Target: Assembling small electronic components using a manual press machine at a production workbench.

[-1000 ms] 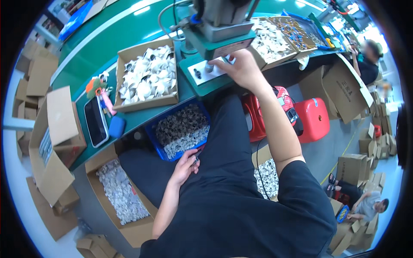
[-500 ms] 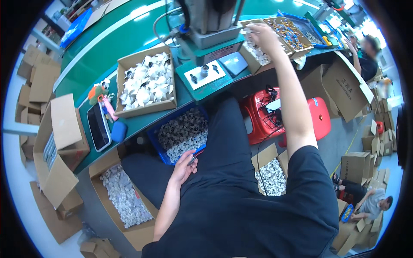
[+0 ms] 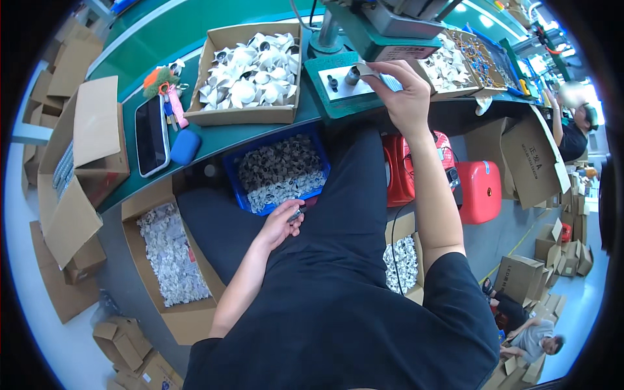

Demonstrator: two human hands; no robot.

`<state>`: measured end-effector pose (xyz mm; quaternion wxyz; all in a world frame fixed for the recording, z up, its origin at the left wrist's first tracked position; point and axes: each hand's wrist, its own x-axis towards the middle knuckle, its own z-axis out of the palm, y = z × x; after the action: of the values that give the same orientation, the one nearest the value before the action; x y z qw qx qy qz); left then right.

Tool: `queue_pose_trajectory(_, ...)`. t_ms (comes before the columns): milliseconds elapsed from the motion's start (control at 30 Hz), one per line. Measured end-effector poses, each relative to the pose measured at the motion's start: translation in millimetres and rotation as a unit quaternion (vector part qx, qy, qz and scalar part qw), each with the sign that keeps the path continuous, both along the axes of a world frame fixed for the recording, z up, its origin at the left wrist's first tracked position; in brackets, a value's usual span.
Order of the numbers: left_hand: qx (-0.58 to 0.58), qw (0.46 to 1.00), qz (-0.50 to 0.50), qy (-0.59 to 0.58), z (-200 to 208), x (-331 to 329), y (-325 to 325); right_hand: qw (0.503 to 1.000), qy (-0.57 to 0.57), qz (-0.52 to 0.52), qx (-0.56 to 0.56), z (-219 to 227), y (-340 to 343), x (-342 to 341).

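My right hand (image 3: 404, 96) pinches a white, petal-shaped piece (image 3: 368, 69) at the round metal post (image 3: 353, 76) of a press fixture. Whether the piece touches the post, I cannot tell. The post stands on a pale metal plate (image 3: 333, 86) on the green press base (image 3: 318, 68). Low over my lap, my left hand (image 3: 281, 225) has its fingers curled round a small grey metallic part (image 3: 296, 215), partly hidden by them. Just beyond that hand is a blue bin (image 3: 237, 184) of small dark and light parts.
An open carton (image 3: 250, 117) of white pieces stands left of the press; another (image 3: 448, 94) stands to its right, beside a tray of coloured wires (image 3: 480, 58). A phone (image 3: 152, 136) and blue case (image 3: 185, 147) lie left. Red stools (image 3: 480, 195) stand below the bench. Other people sit at right.
My right hand has come from the right-hand carton to the press fixture, now with a white piece in its fingers. My left hand stays over my lap; the whole view has shifted.
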<state>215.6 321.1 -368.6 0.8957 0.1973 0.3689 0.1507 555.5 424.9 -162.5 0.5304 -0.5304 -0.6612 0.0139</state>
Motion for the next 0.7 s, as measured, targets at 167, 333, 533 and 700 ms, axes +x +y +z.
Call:
queue_pose_trajectory(167,0.003,1.000,0.011,0.000,0.8,-4.8,1.3,0.994,-0.103,-0.006,0.019,3.1,1.3,-9.4)
queue_pose_trajectory(333,0.007,1.000,0.002,0.018,1.7,-3.6,5.8,0.975,-0.221,-0.017,0.020,17.7,4.6,-10.8)
queue_pose_trajectory(533,0.014,1.000,-0.012,0.010,-2.6,0.2,7.6,0.939,-0.333,0.011,0.088,17.3,10.6,1.9)
queue_pose_trajectory(700,0.006,1.000,-0.006,0.020,-3.9,-2.6,2.1,0.913,-0.395,-0.011,0.098,19.9,3.2,-6.3)
